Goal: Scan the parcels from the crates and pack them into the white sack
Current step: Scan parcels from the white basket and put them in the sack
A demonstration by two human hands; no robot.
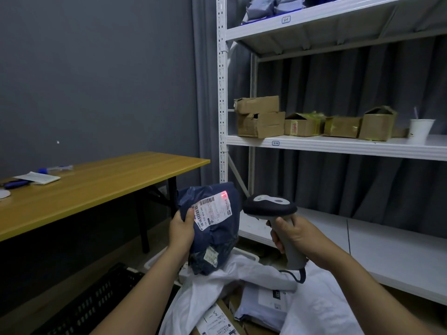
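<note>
- Dark blue plastic mailer parcel (pixel 215 238) mid-air above white sack (pixel 244 272); long axis near vertical, white label (pixel 212 211) on upper half.
- Left hand (pixel 181 229) gripping parcel's left edge.
- Right hand (pixel 292 234) wrapped round grey handheld scanner (pixel 271 206), aimed at label.
- Wooden table (pixel 96 184) left, white metal shelving (pixel 338 146) right, grey wall (pixel 96 81).

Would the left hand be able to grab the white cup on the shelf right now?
Probably not. The left hand is busy holding the blue parcel, and the cup stands on the shelf far to the right, past the scanner.
</note>
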